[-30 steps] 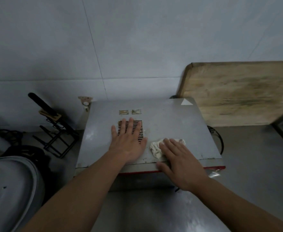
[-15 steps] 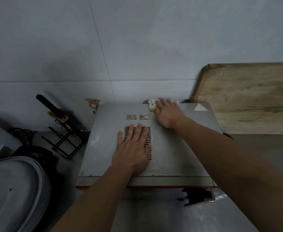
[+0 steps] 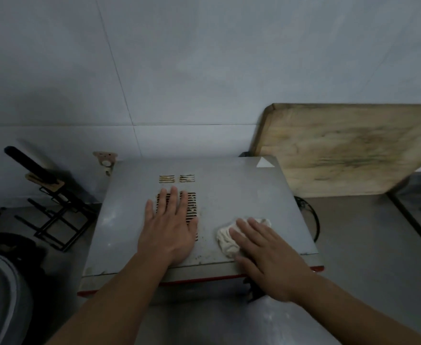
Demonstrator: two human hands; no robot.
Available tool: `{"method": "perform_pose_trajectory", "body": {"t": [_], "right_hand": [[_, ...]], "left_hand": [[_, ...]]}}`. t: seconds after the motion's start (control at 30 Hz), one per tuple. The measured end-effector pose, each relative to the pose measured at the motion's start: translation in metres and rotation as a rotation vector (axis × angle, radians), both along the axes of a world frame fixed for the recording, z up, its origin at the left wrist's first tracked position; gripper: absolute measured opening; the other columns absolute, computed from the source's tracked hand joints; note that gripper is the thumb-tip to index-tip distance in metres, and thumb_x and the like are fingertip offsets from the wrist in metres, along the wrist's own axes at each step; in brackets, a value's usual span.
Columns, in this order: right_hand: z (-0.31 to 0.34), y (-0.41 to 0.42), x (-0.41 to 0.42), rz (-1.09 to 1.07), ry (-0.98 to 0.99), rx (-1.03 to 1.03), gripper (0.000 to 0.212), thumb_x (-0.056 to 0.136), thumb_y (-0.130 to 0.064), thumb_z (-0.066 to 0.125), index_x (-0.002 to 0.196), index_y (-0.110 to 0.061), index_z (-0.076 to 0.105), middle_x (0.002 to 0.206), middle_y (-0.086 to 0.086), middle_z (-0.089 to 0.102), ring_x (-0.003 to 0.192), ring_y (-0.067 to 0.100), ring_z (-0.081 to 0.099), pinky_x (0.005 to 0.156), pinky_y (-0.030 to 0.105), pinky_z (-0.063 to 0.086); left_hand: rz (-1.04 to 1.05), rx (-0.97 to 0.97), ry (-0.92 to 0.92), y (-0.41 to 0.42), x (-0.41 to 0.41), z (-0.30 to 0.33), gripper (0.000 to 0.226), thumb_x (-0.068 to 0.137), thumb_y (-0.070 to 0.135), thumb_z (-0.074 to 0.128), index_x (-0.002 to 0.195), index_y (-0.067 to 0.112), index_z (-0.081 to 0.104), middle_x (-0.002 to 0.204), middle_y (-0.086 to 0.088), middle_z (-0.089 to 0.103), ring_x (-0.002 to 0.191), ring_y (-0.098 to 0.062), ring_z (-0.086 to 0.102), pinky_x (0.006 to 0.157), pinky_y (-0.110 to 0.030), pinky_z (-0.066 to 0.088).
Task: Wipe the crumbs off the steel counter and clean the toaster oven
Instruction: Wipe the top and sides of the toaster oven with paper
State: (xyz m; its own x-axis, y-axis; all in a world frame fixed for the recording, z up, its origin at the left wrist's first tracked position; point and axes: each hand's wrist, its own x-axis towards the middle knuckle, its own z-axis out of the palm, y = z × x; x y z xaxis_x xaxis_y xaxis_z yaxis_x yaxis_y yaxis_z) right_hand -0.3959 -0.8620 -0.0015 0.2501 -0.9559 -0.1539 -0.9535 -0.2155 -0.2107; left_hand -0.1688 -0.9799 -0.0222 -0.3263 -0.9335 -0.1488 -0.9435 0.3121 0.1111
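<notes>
Since half a second ago, the right hand (image 3: 270, 260) has drawn the white cloth (image 3: 229, 239) from the far back edge of the toaster oven (image 3: 244, 192) to its near right corner. Its fingers (image 3: 251, 231) lie straight and slightly spread, pressing the crumpled cloth flat against the steel top just behind the red front edge. The left hand (image 3: 169, 231) stays where it was, palm down with fingers spread over the slotted vent (image 3: 192, 207) in the middle of the top. Dark specks dot the surface between the two hands. The oven sits on the steel desk (image 3: 368, 245) against a tiled wall. A worn wooden cutting board (image 3: 348, 150) leans on the wall behind it to the right, and a black wire rack (image 3: 55, 212) stands to the left.
</notes>
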Motion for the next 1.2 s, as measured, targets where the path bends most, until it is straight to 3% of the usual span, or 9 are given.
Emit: {"method": "perform_pose_trajectory", "body": {"t": [0.1,0.2,0.33,0.47,0.67,0.83,0.97,1.1,1.2], "right_hand": [[-0.001,-0.050,-0.015,-0.089,0.004,-0.036,0.066,0.098,-0.062,0.009,0.157,-0.031,0.008,0.164,-0.005,-0.003,0.150,0.014,-0.009,0.118,0.029,-0.010],[-0.006,-0.134,-0.044,-0.228,0.037,-0.046,0.066,0.100,-0.060,0.013,0.157,-0.027,0.010,0.165,0.001,0.004,0.151,0.022,0.001,0.119,0.038,-0.004],[-0.012,-0.218,-0.053,-0.356,0.070,0.053,0.084,0.085,-0.073,0.002,0.156,-0.030,0.016,0.165,0.002,0.009,0.150,0.028,0.007,0.120,0.049,0.002],[-0.019,-0.190,-0.041,-0.340,0.069,-0.058,0.072,0.096,-0.065,0.019,0.157,-0.027,0.012,0.165,0.005,0.007,0.151,0.028,0.003,0.121,0.045,0.000],[-0.011,-0.058,-0.025,-0.222,-0.058,-0.039,0.071,0.096,-0.067,0.017,0.157,-0.032,0.007,0.165,-0.004,-0.003,0.151,0.018,-0.009,0.122,0.040,-0.003],[-0.012,0.036,-0.034,-0.194,0.010,-0.043,0.068,0.095,-0.071,0.011,0.155,-0.040,0.001,0.162,-0.013,-0.014,0.147,0.008,-0.022,0.120,0.030,-0.012],[-0.007,-0.003,-0.047,-0.225,-0.023,-0.045,0.070,0.094,-0.069,0.013,0.156,-0.037,0.008,0.162,-0.010,-0.007,0.149,0.010,-0.016,0.119,0.029,-0.012],[-0.011,-0.096,-0.071,-0.281,0.010,-0.091,0.069,0.097,-0.065,0.019,0.156,-0.029,0.014,0.165,-0.001,0.005,0.151,0.020,-0.001,0.121,0.040,0.001],[-0.009,-0.173,-0.093,-0.296,0.096,-0.032,0.080,0.088,-0.069,0.005,0.154,-0.028,0.023,0.163,0.005,0.016,0.149,0.029,0.012,0.120,0.046,0.010]], "left_hand": [[0.000,-0.005,0.000,-0.001,0.000,0.000,0.070,0.097,0.060,0.002,0.153,0.026,-0.021,0.160,0.000,-0.029,0.146,-0.021,-0.028,0.121,-0.050,-0.009],[-0.003,-0.017,0.005,-0.001,0.001,-0.002,0.069,0.097,0.059,0.003,0.153,0.025,-0.022,0.160,0.000,-0.028,0.147,-0.020,-0.027,0.121,-0.050,-0.008],[0.001,-0.026,0.020,-0.001,0.001,-0.004,0.069,0.097,0.059,0.003,0.154,0.026,-0.020,0.160,0.000,-0.027,0.147,-0.020,-0.027,0.121,-0.050,-0.009],[0.005,-0.020,0.010,0.000,0.001,-0.003,0.070,0.096,0.059,0.003,0.154,0.027,-0.018,0.161,0.001,-0.024,0.148,-0.020,-0.024,0.121,-0.050,-0.007],[0.002,-0.008,-0.005,0.000,0.000,-0.001,0.070,0.096,0.060,0.003,0.155,0.027,-0.016,0.162,0.000,-0.023,0.148,-0.020,-0.024,0.121,-0.050,-0.008],[-0.002,0.002,-0.021,0.001,-0.001,0.001,0.070,0.095,0.060,-0.001,0.154,0.026,-0.020,0.161,-0.001,-0.026,0.147,-0.021,-0.026,0.121,-0.050,-0.007],[0.006,0.005,-0.023,0.000,-0.002,-0.001,0.071,0.094,0.060,-0.003,0.153,0.026,-0.021,0.160,0.000,-0.028,0.147,-0.021,-0.027,0.121,-0.051,-0.007],[0.004,-0.009,-0.030,-0.001,-0.001,-0.002,0.069,0.096,0.059,0.000,0.153,0.027,-0.022,0.160,0.001,-0.030,0.146,-0.020,-0.028,0.121,-0.050,-0.008],[0.006,-0.016,-0.022,-0.001,-0.001,-0.003,0.068,0.096,0.059,0.001,0.153,0.028,-0.021,0.159,0.002,-0.029,0.147,-0.018,-0.027,0.121,-0.049,-0.008]]}}
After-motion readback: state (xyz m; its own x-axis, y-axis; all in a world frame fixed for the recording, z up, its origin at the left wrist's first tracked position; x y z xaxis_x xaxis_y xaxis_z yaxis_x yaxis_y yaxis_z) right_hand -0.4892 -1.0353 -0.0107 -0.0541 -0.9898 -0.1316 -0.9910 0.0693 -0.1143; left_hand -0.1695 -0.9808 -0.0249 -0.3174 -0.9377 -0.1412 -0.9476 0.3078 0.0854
